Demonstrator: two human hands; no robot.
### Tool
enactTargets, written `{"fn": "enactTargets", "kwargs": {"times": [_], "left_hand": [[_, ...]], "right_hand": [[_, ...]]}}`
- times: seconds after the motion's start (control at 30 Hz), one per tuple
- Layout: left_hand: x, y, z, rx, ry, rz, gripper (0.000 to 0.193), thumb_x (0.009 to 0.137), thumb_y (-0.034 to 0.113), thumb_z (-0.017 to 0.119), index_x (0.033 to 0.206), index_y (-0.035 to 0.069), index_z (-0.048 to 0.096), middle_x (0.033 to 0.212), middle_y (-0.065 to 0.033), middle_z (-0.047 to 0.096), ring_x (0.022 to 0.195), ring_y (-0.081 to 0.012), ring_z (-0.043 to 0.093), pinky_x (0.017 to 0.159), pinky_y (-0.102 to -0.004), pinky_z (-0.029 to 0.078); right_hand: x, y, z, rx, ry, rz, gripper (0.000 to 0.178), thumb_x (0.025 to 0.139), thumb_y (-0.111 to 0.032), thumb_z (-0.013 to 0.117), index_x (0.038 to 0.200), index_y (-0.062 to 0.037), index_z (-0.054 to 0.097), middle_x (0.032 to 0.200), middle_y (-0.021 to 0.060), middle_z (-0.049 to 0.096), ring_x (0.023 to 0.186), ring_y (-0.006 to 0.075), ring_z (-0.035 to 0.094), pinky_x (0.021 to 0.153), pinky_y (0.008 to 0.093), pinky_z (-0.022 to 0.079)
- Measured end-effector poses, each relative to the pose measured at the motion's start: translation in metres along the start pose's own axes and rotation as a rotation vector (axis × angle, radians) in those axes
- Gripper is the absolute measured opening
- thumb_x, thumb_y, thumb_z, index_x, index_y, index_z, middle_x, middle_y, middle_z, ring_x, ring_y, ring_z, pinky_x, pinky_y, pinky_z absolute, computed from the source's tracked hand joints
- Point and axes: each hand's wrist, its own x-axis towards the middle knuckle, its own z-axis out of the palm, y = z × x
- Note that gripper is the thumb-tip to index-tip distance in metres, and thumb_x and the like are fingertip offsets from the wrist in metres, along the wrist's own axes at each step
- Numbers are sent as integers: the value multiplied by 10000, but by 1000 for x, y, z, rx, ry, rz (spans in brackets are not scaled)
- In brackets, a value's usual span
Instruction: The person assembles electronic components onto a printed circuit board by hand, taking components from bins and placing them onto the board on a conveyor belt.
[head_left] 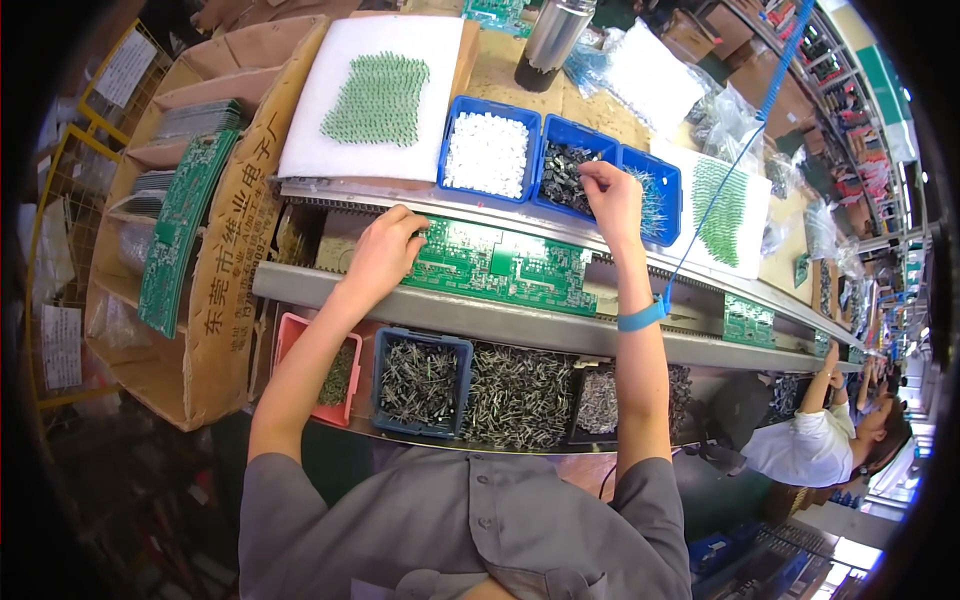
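Note:
A long green circuit board [500, 262] lies in the rail track in front of me, small parts standing on it. At its left end my left hand [385, 250] has its fingers curled together, tips touching the upper corner; whatever they pinch is hidden. My right hand [612, 200], with a blue wrist strap [642, 315], is over the blue bin of black components [568, 172]. Its thumb and fingers are pinched together; anything between them is too small to name. Left of that bin stands a blue bin of white connectors [487, 155]; to its right is one of thin blue-leaded parts [648, 205].
Nearer me are a pink bin [350, 385], a grey-blue bin of leaded parts [420, 385] and more loose parts [520, 395]. A cardboard box [235, 245] with boards stands left. White foam sheets [300, 125] and a steel flask [552, 45] sit behind. A co-worker [810, 445] works at right.

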Motion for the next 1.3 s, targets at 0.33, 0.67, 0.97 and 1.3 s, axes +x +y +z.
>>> {"fn": "enactTargets", "kwargs": {"times": [0.33, 0.67, 0.97, 1.3], "left_hand": [[11, 41, -5, -334, 44, 37, 264, 807, -8, 644, 1070, 16, 630, 989, -102, 654, 849, -182, 643, 698, -282, 505], [4, 62, 20, -771, -313, -222, 149, 835, 31, 673, 968, -21, 631, 877, -23, 646, 826, -84, 606, 718, -231, 510], [-2, 64, 20, -655, -196, -203, 113, 848, 16, 643, 949, -11, 601, 858, -21, 631, 758, -82, 602, 685, -228, 509], [-2, 57, 20, -1234, -515, -439, 117, 889, 38, 593, 992, -15, 576, 883, -59, 628, 767, -118, 620, 683, -256, 545]], "right_hand": [[-26, -32, -9, 689, -337, 202, 156, 832, 20, 604, 977, 32, 662, 838, 74, 685, 754, 114, 644, 683, 238, 519], [-93, -63, 5, 869, -622, 273, 142, 837, 28, 621, 977, 23, 646, 876, 39, 670, 799, 75, 619, 706, 223, 507], [-105, -48, -5, 523, -526, 165, 112, 820, 30, 641, 930, 7, 639, 890, 54, 673, 807, 96, 629, 729, 246, 508], [-107, -71, -7, 111, -324, -617, 259, 712, 10, 676, 965, -50, 669, 894, 85, 647, 782, 256, 634, 675, 346, 522]]}}
